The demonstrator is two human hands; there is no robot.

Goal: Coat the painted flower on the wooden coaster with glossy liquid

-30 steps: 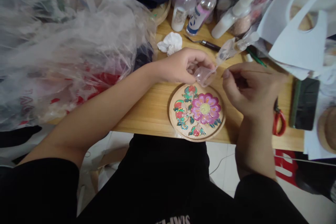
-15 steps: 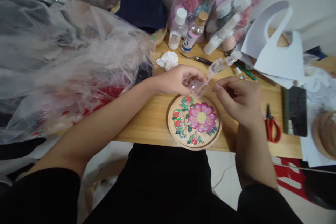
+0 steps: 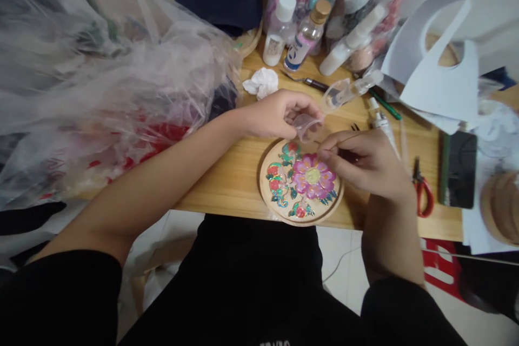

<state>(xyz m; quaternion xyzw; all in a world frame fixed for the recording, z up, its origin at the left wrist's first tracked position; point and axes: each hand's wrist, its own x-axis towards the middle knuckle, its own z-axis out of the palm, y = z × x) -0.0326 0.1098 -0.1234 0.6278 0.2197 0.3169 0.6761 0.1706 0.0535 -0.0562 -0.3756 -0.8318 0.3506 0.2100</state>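
Note:
My left hand (image 3: 292,111) is closed round a small clear plastic cup (image 3: 305,127), which it holds tilted above the far rim of a round wooden plate (image 3: 265,203). On the plate is a raised, glossy flower design: a large pink and purple flower (image 3: 313,175) with a yellow centre, plus red buds and green leaves. My right hand (image 3: 354,159) is pinched over the plate's right side, close to the cup's mouth. Between its fingertips there seems to be something thin, too small and blurred to name.
Behind the hands stand a white-capped bottle (image 3: 279,30) and a gold-capped bottle (image 3: 306,38). A crumpled tissue (image 3: 261,82) lies nearby. Red-handled pliers (image 3: 424,197) and a phone (image 3: 458,170) lie at right. Plastic bags (image 3: 162,65) fill the left; the table's front edge is near the plate.
My right hand has moved left and slightly down, nearer the cup and over the plate's edge. The cup is now tilted with its mouth toward the right hand. The view has shifted slightly.

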